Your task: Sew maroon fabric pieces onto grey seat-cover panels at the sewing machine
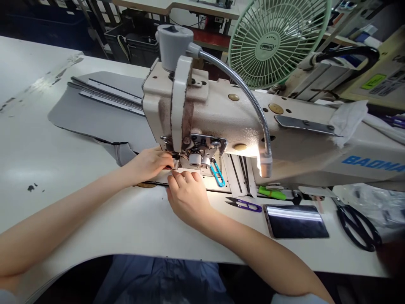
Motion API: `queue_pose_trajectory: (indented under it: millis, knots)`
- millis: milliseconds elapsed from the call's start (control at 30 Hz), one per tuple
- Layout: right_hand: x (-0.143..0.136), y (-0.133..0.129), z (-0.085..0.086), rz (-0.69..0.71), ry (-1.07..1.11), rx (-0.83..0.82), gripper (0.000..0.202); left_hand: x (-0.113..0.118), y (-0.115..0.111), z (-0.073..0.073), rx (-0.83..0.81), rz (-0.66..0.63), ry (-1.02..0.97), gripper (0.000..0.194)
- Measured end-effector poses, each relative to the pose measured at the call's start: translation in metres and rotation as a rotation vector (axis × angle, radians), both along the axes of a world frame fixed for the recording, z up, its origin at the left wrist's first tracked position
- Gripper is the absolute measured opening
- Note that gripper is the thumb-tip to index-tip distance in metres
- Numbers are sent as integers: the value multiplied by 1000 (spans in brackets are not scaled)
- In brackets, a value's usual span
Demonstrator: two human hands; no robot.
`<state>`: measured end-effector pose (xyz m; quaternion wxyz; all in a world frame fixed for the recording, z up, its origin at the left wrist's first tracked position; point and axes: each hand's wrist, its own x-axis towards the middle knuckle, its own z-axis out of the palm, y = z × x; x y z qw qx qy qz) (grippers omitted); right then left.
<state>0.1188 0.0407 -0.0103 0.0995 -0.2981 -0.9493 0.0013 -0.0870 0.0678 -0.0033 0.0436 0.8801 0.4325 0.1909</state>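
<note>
A beige sewing machine [209, 109] stands across the white table, its presser area lit by a lamp. My left hand [152, 162] is closed at the left of the needle area, fingers pinched at the edge of a grey fabric piece [104, 114]. That piece spreads out leftward behind the machine head, with dark-edged strips [110, 95] lying on it. Just in front of the presser, my right hand [189, 195] has its fingers curled down at the machine bed, near the left fingertips. What lies under its fingertips is hidden. Blue thread snips [217, 174] rest on the bed beside it.
Purple thread snips [248, 205], a phone [296, 221], a green-handled tool [272, 193] and black-handled scissors [359, 226] lie to the right. A flexible lamp [247, 88] arches over the machine arm. Behind stands a green fan [268, 46].
</note>
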Motion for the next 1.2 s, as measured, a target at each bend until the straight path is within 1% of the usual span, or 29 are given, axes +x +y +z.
queue_pose_trajectory:
  millis: [67, 167, 300, 367, 533, 700, 767, 833, 900, 1000, 1067, 1200]
  knots:
    - [2, 5, 3, -16, 20, 18, 20, -1, 0, -2, 4, -4, 13, 30]
    - [4, 8, 6, -6, 49, 46, 19, -2, -2, -5, -21, -11, 22, 30]
    - [4, 8, 7, 13, 60, 54, 20, -5, -4, -10, -27, 27, -8, 28]
    - [3, 8, 4, 23, 69, 57, 23, -4, -4, -11, -16, 42, -42, 28]
    - [-1, 5, -4, 63, 65, 53, 41, -2, -2, -9, -25, 118, -118, 25]
    - [-8, 3, -6, 1, -20, 58, 47, 0, -2, -7, -23, 29, -52, 28]
    - [-9, 3, -7, 1, -29, 84, 48, 0, -2, -7, -2, 28, -22, 29]
    - [-10, 4, -8, 1, -26, 97, 46, 1, -1, -8, 21, 42, 3, 29]
    - [-8, 5, -7, 5, -20, 100, 39, 2, -2, -9, 31, 43, 35, 27]
    - [-3, 7, -3, 33, 5, 89, 27, 3, -3, -9, 42, 16, 76, 26]
    - [0, 8, 1, 40, 35, 90, 22, 2, -5, -9, 42, 1, 80, 24]
    - [2, 12, 4, -2, 42, 105, 18, 0, -8, -9, 23, -13, 53, 24]
